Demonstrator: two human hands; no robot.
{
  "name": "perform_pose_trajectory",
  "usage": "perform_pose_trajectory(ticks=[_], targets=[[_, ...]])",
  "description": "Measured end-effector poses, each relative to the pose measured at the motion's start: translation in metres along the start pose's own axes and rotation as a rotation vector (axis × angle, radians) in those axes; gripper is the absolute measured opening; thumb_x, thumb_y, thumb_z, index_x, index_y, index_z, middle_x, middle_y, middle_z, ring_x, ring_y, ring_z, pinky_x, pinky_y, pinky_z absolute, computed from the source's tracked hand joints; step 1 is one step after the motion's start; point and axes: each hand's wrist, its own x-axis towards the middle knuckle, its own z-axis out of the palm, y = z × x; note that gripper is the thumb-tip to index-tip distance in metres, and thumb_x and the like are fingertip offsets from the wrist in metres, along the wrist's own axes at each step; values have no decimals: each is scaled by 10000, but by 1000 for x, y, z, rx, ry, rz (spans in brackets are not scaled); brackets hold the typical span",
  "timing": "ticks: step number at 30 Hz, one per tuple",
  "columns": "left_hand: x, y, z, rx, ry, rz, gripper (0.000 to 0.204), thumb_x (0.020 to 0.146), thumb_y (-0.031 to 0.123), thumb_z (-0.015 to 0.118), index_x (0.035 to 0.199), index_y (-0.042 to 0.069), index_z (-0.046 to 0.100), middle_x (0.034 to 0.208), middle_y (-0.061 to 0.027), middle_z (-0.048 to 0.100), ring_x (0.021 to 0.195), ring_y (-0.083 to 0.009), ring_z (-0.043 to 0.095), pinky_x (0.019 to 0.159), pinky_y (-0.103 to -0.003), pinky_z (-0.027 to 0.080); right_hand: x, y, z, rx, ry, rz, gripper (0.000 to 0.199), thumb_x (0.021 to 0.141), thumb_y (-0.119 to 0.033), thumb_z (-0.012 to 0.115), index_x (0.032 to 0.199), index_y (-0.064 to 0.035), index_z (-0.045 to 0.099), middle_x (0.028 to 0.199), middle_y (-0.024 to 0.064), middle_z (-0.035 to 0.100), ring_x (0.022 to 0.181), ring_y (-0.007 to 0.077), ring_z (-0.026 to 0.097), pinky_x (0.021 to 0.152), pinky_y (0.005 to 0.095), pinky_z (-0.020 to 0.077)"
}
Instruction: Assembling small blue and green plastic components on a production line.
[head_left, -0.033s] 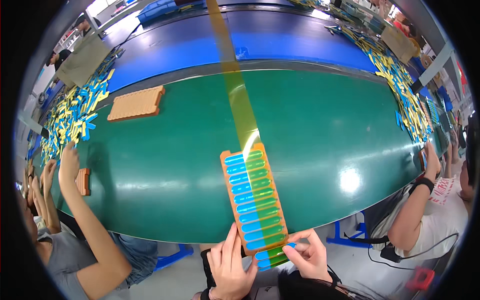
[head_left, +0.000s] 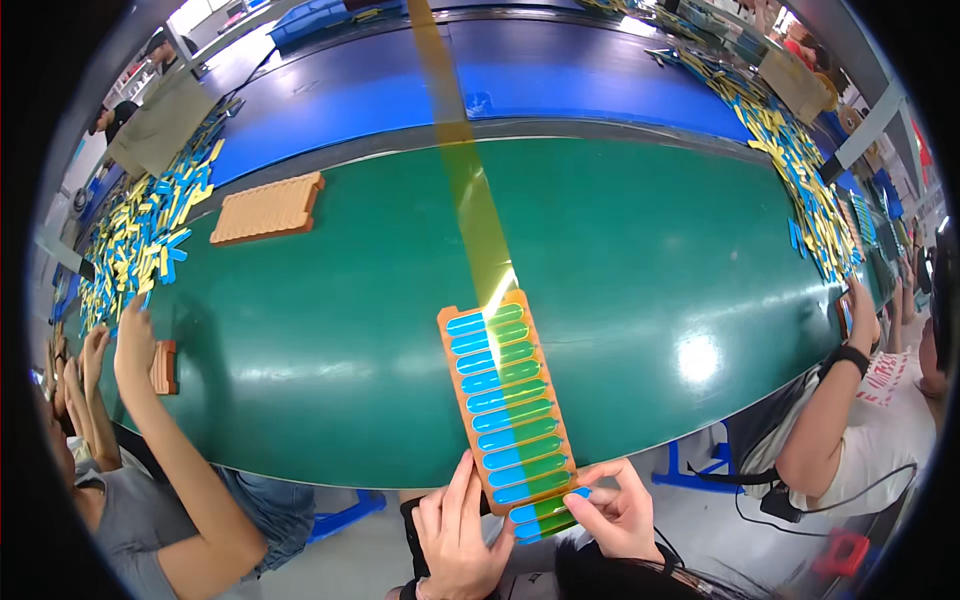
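Note:
An orange-brown slotted tray [head_left: 446, 318] lies tilted at the near edge of the table, its slots filled with several rounded blue strips [head_left: 484, 401]. Clear yellow tape [head_left: 470, 205] covers their right halves, making them look green, and stretches away to the far side. My left hand [head_left: 455, 540] holds the tray's lower left corner, fingers along its side and thumb by the ends of the nearest strips. At the lower right corner my right hand [head_left: 622, 515] pinches the end of a taped blue strip between thumb and fingers. The nearest taped strips extend past the tray's near end.
Another brown ridged tray [head_left: 266, 209] sits at the back left of the green table [head_left: 640, 240]. Piles of blue and yellow strips [head_left: 135, 240] lie left and right [head_left: 800, 190]. Co-workers' arms reach in from both sides [head_left: 190, 500]. A blue conveyor surface [head_left: 590, 90] runs behind.
The view has shifted very slightly. The left co-worker's raised hand has moved a little nearer. My own hands keep almost the same place on the tray and strip.

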Motion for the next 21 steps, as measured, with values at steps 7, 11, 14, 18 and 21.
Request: perform_pose_trajectory(ticks=[7,11,14,18,21], targets=[[9,-6,6,-43,-89,35,700,547,93,699,1158,-79,402,1264,-175,383,932,-264,431,809,-362,307,1,4,-4,23,50,-8,280,778,41,557,947,-4,339,841,81,531,761,116,588,553,188,459],[12,-11,8,25,-73,99,723,582,178,699,1188,-72,393,1295,-137,352,909,-221,414,730,-332,292,7,8,0,71,59,-4,270,783,49,548,922,-28,329,811,81,562,706,81,564,535,171,434],[14,-14,7,50,-72,111,712,591,188,697,1184,-71,398,1296,-134,352,908,-221,414,728,-333,289,10,8,3,92,61,5,270,783,50,547,906,-31,321,785,79,569,689,74,559,528,165,425],[19,-17,3,91,-67,157,682,606,216,701,1156,-79,425,1276,-135,377,894,-214,418,706,-316,299,11,7,4,69,86,16,273,781,51,550,886,-37,313,762,85,582,666,66,553,524,161,417],[23,-20,-1,147,61,240,562,650,220,679,1124,-12,486,1241,-82,435,859,-181,411,680,-291,314,12,6,7,51,113,30,282,774,45,563,874,-38,313,742,89,592,648,61,549,515,158,411]])
